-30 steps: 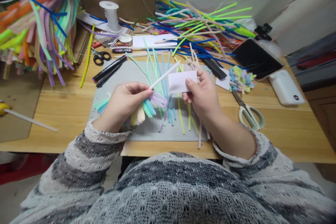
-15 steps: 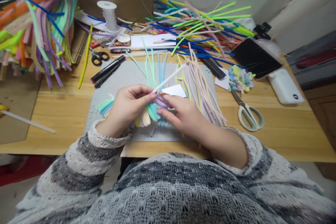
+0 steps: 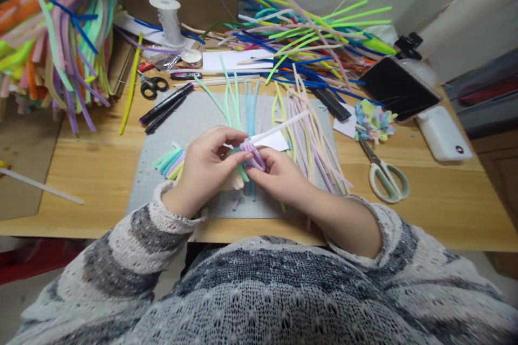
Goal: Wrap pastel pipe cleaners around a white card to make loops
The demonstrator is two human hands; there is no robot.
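Note:
Over the grey cutting mat (image 3: 141, 172), my left hand (image 3: 206, 164) pinches a row of folded pipe cleaners between thumb and fingers. Part of that row, in mint, purple and yellow loops (image 3: 169, 163), shows beyond the wrist side of the hand. A lilac pipe cleaner loop (image 3: 256, 158) sticks out between both hands, and the fingertips of my right hand (image 3: 281, 175) are closed around its right end. From the left fingertips a white pipe cleaner (image 3: 281, 126) slants up to the right. Loose pipe cleaners (image 3: 299, 140) lie on the mat; my fingers hide where the strands join.
Scissors with pale handles (image 3: 388, 180) and a pastel fuzzy cluster (image 3: 375, 120) lie to the right, near a phone (image 3: 399, 86). Black markers (image 3: 168, 108) and small scissors (image 3: 154, 87) are left. Piled pipe cleaners (image 3: 303, 38) line the back; a large bundle (image 3: 56, 38) stands at far left.
Both hands have moved slightly right. The white pipe cleaner's free end has swung right and down, and the lilac loop now shows more openly between the hands.

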